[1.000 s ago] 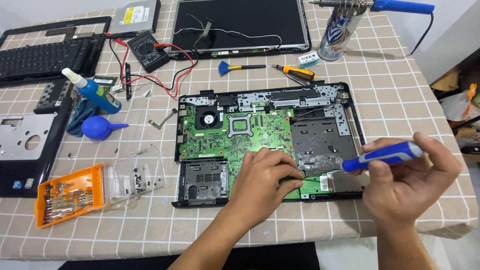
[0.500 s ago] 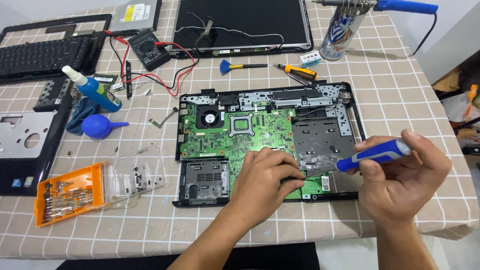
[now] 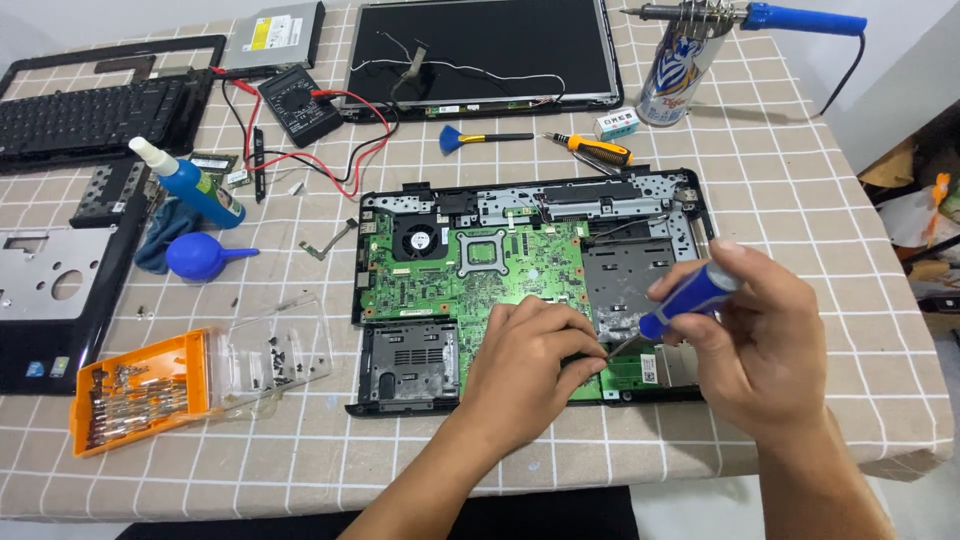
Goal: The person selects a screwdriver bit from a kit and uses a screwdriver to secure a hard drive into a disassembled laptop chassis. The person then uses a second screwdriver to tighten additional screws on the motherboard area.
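laptop base (image 3: pixel 640 195) mid-table, motherboard (image 3: pixel 470 270) inside it; screen panel (image 3: pixel 480 50) behind | multimeter (image 3: pixel 300 105), keyboard (image 3: pixel 95 115) far left | bit case (image 3: pixel 140 390) left front | soldering iron (image 3: pixel 750 15) on can (image 3: pixel 680 75), right rear

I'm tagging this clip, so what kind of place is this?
Probably a home electronics repair table: an opened laptop base, a multimeter and a soldering iron lie on a checked tablecloth.

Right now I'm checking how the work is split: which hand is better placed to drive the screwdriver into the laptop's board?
The right hand. It already grips the blue screwdriver, tip angled down at the green motherboard. The left hand rests flat on the board, fingertips beside the tip, steadying.
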